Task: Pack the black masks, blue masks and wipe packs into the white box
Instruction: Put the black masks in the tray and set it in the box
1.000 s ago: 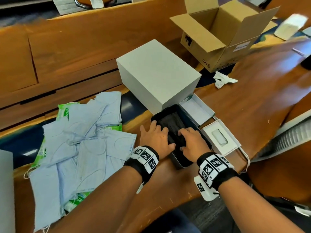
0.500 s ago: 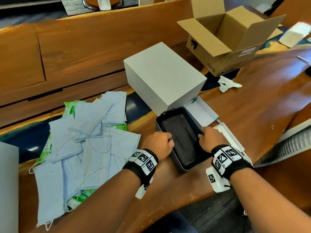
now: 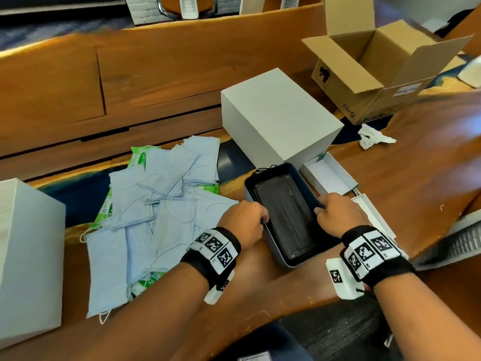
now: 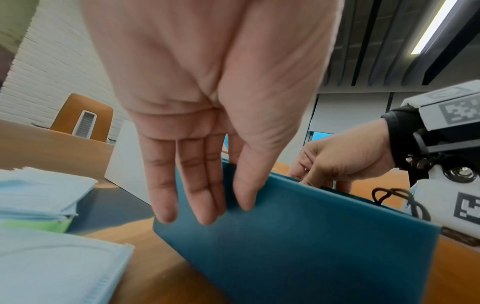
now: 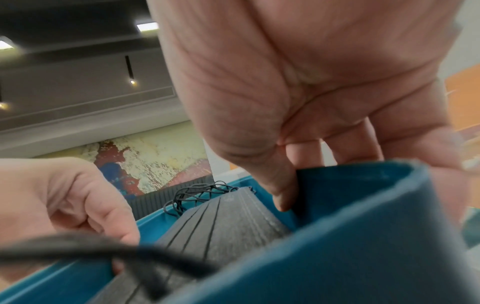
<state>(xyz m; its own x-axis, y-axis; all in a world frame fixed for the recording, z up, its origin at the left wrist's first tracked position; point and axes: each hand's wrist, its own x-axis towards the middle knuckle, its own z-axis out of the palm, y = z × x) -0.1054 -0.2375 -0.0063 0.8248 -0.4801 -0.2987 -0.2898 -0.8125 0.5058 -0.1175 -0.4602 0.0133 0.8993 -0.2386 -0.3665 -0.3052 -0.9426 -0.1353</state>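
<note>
Both hands, left hand (image 3: 247, 222) and right hand (image 3: 338, 217), now grip opposite box (image 3: 279, 259) rims.

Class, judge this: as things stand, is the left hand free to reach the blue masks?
Probably not yet: the left hand grips the teal box's wall. The blue masks lie uncovered just beside it.

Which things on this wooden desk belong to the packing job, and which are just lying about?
Belong to the job:
- stack of black pleated masks in the teal-lined open box, held by both hands
- pale blue flat masks
- green wipe packs

Lying about:
- brown cardboard carton
- crumpled white tissue
- small white empty tray
</note>
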